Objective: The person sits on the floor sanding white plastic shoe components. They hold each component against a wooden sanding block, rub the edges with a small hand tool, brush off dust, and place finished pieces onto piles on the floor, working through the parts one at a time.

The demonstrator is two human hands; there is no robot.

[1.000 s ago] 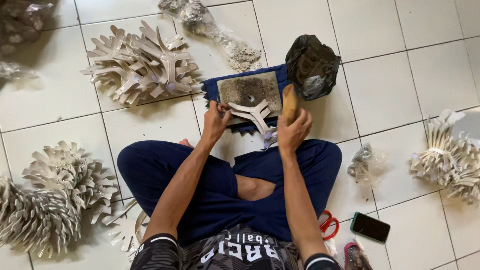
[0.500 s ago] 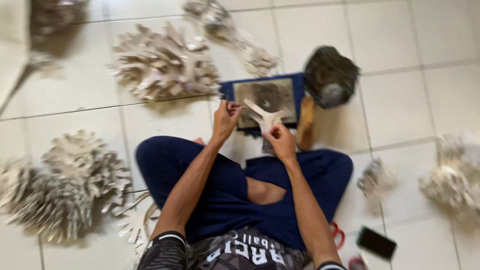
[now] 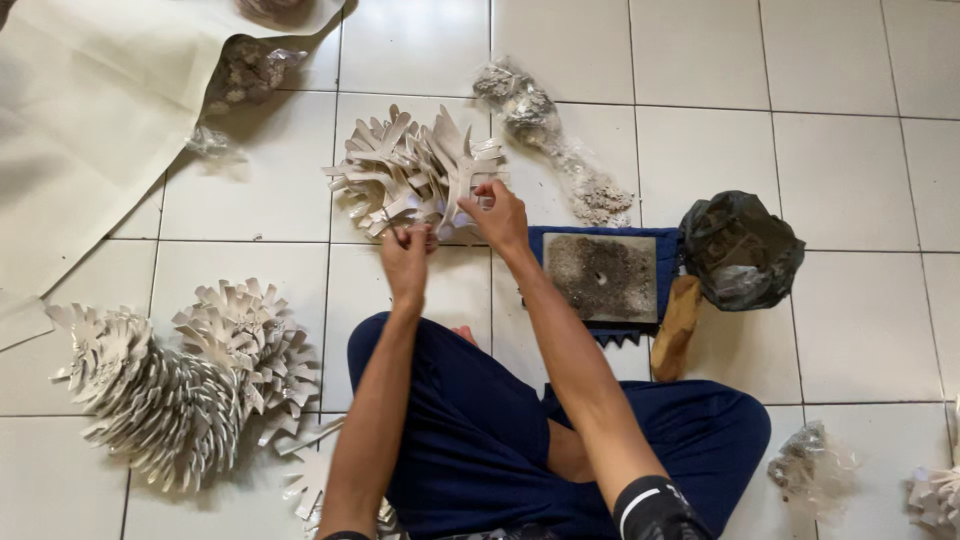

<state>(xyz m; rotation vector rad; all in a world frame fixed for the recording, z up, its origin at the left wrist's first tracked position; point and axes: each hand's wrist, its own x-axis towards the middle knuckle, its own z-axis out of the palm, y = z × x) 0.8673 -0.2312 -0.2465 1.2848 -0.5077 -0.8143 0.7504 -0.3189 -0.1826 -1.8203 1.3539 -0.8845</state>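
I sit cross-legged in dark blue trousers on a tiled floor. My left hand and my right hand reach forward to a heap of white branched cutouts. Between them they pinch one white cutout at the heap's near edge, the left at its lower left and the right at its upper right. Right of my right forearm lies a grey, dirty square pad on a blue cloth.
A wooden mallet lies by the pad, with a black plastic bag beyond it. Two long stacks of cutouts lie at left. A white sheet covers the far left. Clear bags of small bits lie behind.
Both hands have left the grey pad and moved forward and left to the heap, carrying a white cutout. The wooden mallet now lies beside the pad.
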